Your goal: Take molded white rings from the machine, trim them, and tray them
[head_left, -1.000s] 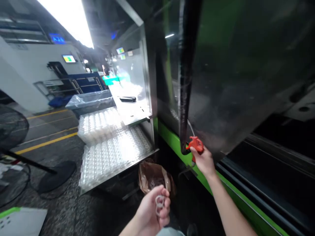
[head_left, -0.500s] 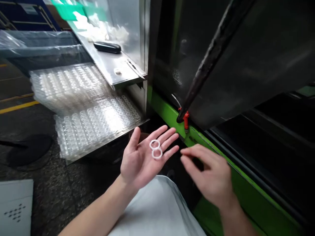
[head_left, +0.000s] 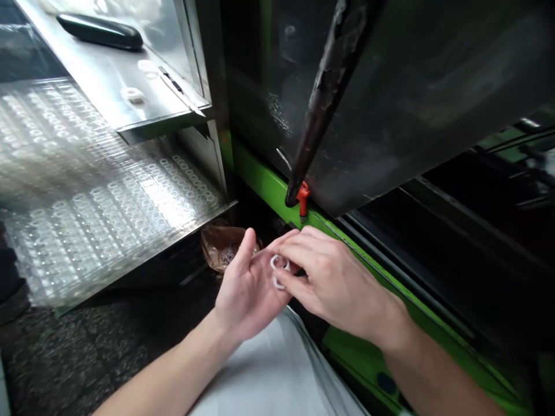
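Observation:
Several white plastic rings (head_left: 280, 271) lie at the fingertips of my left hand (head_left: 247, 289), which is held palm up. My right hand (head_left: 333, 283) is over them, its fingertips at the rings and partly hiding them. I cannot tell whether those fingers grip a ring. Above both hands, a red plastic fitting (head_left: 303, 199) sits at the foot of a black wrapped bar (head_left: 329, 98) on the dark machine door.
A green machine rail (head_left: 269, 190) runs diagonally behind my hands. To the left, stacked transparent trays of moulded rings (head_left: 108, 196) rest on a steel shelf, beneath a steel ledge (head_left: 108, 81) bearing a black case. A brown paper bag (head_left: 223, 248) sits below.
My right hand has let go of the red fitting and moved over my left palm. My left hand has opened from its closed hold, showing the rings. The view has tilted closer and downward.

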Tool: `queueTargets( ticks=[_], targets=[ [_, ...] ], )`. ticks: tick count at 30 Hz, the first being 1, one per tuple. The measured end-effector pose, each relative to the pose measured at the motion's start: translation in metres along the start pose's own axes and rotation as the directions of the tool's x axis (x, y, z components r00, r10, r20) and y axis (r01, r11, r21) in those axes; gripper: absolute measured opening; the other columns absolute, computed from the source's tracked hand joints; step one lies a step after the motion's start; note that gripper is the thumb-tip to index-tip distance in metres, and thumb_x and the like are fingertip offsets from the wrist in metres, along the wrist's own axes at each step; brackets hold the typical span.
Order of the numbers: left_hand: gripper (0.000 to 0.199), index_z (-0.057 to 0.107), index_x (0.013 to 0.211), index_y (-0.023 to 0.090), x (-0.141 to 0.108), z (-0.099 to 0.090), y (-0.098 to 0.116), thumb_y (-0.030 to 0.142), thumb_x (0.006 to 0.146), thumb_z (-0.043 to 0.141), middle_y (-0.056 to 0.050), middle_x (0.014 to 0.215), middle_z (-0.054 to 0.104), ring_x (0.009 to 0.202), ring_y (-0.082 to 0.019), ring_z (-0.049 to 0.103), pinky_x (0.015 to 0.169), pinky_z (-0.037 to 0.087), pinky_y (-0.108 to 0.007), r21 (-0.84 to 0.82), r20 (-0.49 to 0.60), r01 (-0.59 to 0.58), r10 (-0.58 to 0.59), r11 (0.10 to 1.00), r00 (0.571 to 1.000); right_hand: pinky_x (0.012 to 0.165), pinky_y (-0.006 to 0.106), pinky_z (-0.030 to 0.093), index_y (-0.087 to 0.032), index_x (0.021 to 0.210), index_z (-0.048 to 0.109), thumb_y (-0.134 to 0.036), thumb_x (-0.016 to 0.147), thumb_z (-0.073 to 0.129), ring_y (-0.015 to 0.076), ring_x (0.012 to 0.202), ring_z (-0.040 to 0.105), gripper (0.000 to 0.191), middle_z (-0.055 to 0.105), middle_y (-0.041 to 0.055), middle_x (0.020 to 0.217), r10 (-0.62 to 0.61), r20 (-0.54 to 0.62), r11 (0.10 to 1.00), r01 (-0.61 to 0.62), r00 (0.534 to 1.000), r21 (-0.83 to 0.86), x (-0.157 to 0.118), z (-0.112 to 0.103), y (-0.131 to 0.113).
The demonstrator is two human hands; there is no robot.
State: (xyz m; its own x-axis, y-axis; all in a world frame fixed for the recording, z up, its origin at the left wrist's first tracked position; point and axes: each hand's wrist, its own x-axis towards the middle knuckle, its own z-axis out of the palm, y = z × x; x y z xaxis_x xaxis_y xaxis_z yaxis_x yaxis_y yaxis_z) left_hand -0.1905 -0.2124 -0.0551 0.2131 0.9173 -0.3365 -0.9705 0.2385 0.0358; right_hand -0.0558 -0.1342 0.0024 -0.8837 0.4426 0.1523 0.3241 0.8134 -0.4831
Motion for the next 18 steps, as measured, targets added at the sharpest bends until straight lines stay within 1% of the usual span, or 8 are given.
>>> queueTargets(
  ticks=[2,4,7,10,13,14,16,18],
  targets=[
    [0.066,0.066,0.13,0.006,0.003,-0.004,-0.001,0.06,0.108,0.035,-0.003,0.077,0.058,0.065,-0.011,0.055,0.071,0.051,-0.022,-0.055,0.021,0.028,-0.027,0.998,0.999,0.099,0.041,0.055,-0.013,0.106,0.072,-0.015,0.097,0.063,0.0233,0.109,0.062,0.014,0.072,0.0082,0.114,0.032,0.074,0.999,-0.034,0.997,0.019,0.001,-0.002,0.002],
    [0.064,0.068,0.126,0.007,0.007,-0.005,-0.002,0.059,0.108,0.036,-0.004,0.079,0.059,0.064,-0.011,0.055,0.074,0.051,-0.024,-0.044,0.034,0.057,-0.056,0.997,0.998,0.099,0.04,0.055,-0.015,0.106,0.073,-0.012,0.095,0.063,0.0231,0.109,0.063,0.015,0.072,0.0085,0.113,0.059,0.136,0.998,-0.064,0.989,0.028,0.001,-0.006,0.005],
    [0.063,0.072,0.11,0.006,0.015,-0.003,-0.005,0.058,0.108,0.036,-0.006,0.083,0.061,0.069,-0.013,0.058,0.073,0.052,-0.024,0.005,0.078,0.108,-0.108,0.994,0.991,0.092,0.038,0.056,-0.015,0.103,0.075,-0.01,0.091,0.067,0.0219,0.099,0.065,0.015,0.074,0.0069,0.101,0.089,0.134,0.995,-0.095,0.987,0.042,-0.002,-0.014,0.015],
    [0.069,0.071,0.111,0.006,0.028,0.002,-0.008,0.061,0.108,0.029,-0.01,0.096,0.064,0.081,-0.018,0.064,0.079,0.056,-0.03,0.087,0.157,0.141,-0.153,0.986,0.976,0.081,0.031,0.056,-0.017,0.102,0.077,-0.01,0.085,0.073,0.0173,0.088,0.066,0.019,0.074,0.0024,0.093,0.132,-0.03,0.98,-0.126,0.991,0.154,-0.012,-0.025,0.029],
    [0.071,0.066,0.127,0.005,0.041,0.006,-0.012,0.06,0.108,0.026,-0.016,0.112,0.064,0.091,-0.023,0.065,0.079,0.058,-0.035,0.196,0.182,0.173,-0.209,0.965,0.961,0.076,0.027,0.056,-0.022,0.106,0.077,-0.01,0.082,0.076,0.0139,0.083,0.066,0.026,0.073,-0.0002,0.095,0.233,-0.242,0.921,-0.135,0.942,0.364,-0.034,-0.036,0.044],
    [0.067,0.066,0.127,0.005,0.044,0.007,-0.014,0.058,0.108,0.03,-0.016,0.109,0.064,0.086,-0.021,0.065,0.074,0.058,-0.033,0.222,0.161,0.186,-0.224,0.957,0.961,0.076,0.027,0.056,-0.024,0.107,0.076,-0.01,0.082,0.076,0.0137,0.082,0.066,0.029,0.073,-0.0002,0.095,0.26,-0.3,0.895,-0.113,0.918,0.431,-0.045,-0.039,0.049],
    [0.05,0.07,0.117,0.007,0.048,0.011,-0.016,0.052,0.104,0.052,-0.007,0.086,0.061,0.065,-0.013,0.055,0.057,0.049,-0.023,0.255,0.069,0.204,-0.228,0.945,0.971,0.075,0.027,0.057,-0.027,0.108,0.077,-0.008,0.081,0.076,0.0138,0.081,0.066,0.033,0.073,0.0002,0.095,0.309,-0.414,0.842,-0.044,0.856,0.537,-0.071,-0.049,0.059],
    [0.032,0.072,0.099,0.012,0.055,0.019,-0.015,0.043,0.092,0.076,0.002,0.066,0.048,0.05,-0.007,0.04,0.045,0.037,-0.017,0.343,-0.076,0.193,-0.178,0.919,0.981,0.075,0.025,0.058,-0.03,0.108,0.079,-0.01,0.081,0.078,0.0135,0.081,0.067,0.033,0.074,0.0005,0.095,0.387,-0.543,0.798,0.024,0.745,0.602,-0.098,-0.066,0.076]
  ],
)
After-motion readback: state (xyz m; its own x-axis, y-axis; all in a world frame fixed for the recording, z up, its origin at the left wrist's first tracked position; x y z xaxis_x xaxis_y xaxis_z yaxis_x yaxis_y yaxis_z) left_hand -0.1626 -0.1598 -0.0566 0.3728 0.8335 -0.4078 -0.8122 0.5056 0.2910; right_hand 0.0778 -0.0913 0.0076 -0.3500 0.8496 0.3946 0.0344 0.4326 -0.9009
